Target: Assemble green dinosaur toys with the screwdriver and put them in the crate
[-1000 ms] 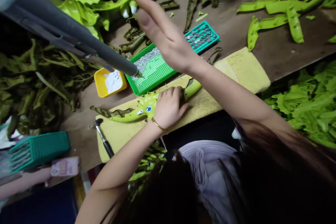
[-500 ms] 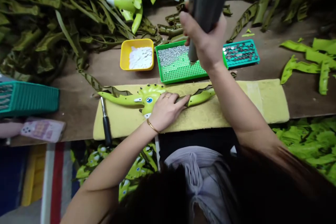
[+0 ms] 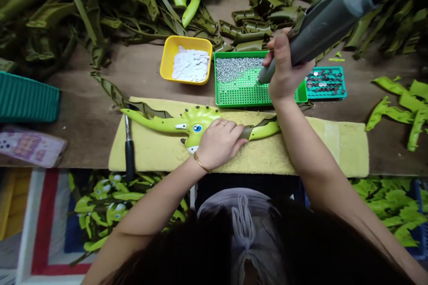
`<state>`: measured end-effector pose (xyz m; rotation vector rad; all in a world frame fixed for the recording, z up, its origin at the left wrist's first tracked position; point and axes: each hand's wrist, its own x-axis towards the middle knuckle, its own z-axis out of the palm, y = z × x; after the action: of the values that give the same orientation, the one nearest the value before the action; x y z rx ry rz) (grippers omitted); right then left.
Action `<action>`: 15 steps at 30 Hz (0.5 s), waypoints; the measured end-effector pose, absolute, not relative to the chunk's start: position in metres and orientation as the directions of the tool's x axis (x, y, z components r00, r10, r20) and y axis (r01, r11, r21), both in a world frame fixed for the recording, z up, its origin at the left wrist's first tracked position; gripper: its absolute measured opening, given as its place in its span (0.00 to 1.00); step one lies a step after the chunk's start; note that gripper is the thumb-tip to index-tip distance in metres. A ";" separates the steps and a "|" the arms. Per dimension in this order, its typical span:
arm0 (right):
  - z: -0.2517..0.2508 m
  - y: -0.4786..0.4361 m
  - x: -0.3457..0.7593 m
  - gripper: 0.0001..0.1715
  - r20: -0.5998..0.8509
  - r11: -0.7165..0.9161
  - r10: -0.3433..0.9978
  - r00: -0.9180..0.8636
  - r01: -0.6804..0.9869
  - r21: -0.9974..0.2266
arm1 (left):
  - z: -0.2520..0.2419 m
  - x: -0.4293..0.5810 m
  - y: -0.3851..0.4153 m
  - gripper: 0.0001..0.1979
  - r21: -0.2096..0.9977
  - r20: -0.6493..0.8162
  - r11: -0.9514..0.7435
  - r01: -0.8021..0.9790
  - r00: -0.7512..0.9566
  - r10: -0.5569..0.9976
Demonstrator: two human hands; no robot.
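My left hand (image 3: 222,142) is closed over a green plastic dinosaur-head toy (image 3: 197,118), pressing it against the yellow cloth pad (image 3: 321,147). The toy has a blue eye, dark spots along its frill and long curved parts to either side; my fingers cover its middle. My right hand (image 3: 289,69) grips a grey powered screwdriver (image 3: 327,22), slanted with its nose down. Its tip is over the bare, perforated part of a green tray (image 3: 247,93), beside a heap of small silver screws (image 3: 234,69). I cannot tell whether a screw is on the tip.
A yellow bowl (image 3: 162,64) of white discs and a teal tray (image 3: 344,82) of small metal pieces flank the green tray. A black-handled tool (image 3: 129,158) lies at the pad's left end. Olive plastic parts (image 3: 127,13) pile up behind; lime pieces (image 3: 396,116) lie right.
The screwdriver has swung from nearly upright to a slant, its rear end now to the right. Its tip remains over the green tray. My left hand stays on the toy; the view has shifted.
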<state>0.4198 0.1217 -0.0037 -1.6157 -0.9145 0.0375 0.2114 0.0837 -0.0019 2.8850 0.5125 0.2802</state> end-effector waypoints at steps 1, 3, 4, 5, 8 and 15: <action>-0.004 0.121 0.419 0.38 0.461 0.040 0.561 0.687 0.534 -0.845 | -0.002 0.211 0.084 0.16 0.225 0.154 -0.920 0.320 0.921 0.358; -0.006 0.122 0.417 0.37 0.481 0.073 0.539 0.691 0.531 -0.844 | -0.002 0.211 0.083 0.15 0.223 0.156 -0.919 0.326 0.918 0.364; -0.006 0.123 0.416 0.36 0.489 0.095 0.529 0.694 0.524 -0.846 | -0.002 0.211 0.083 0.15 0.221 0.157 -0.918 0.329 0.917 0.366; -0.005 0.124 0.415 0.34 0.496 0.122 0.521 0.694 0.515 -0.849 | -0.002 0.211 0.083 0.16 0.221 0.159 -0.918 0.330 0.916 0.368; 0.007 0.122 0.412 0.29 0.522 0.241 0.465 0.715 0.464 -0.852 | -0.002 0.211 0.082 0.16 0.220 0.161 -0.918 0.330 0.916 0.368; 0.051 0.052 0.417 0.12 0.553 0.438 0.358 0.753 0.387 -0.811 | -0.002 0.212 0.083 0.16 0.250 0.126 -0.906 0.341 0.917 0.379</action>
<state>0.4171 0.0520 0.0510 -1.1488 -0.7622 -0.0204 0.2124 0.0833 -0.0016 2.8545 0.5431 0.2526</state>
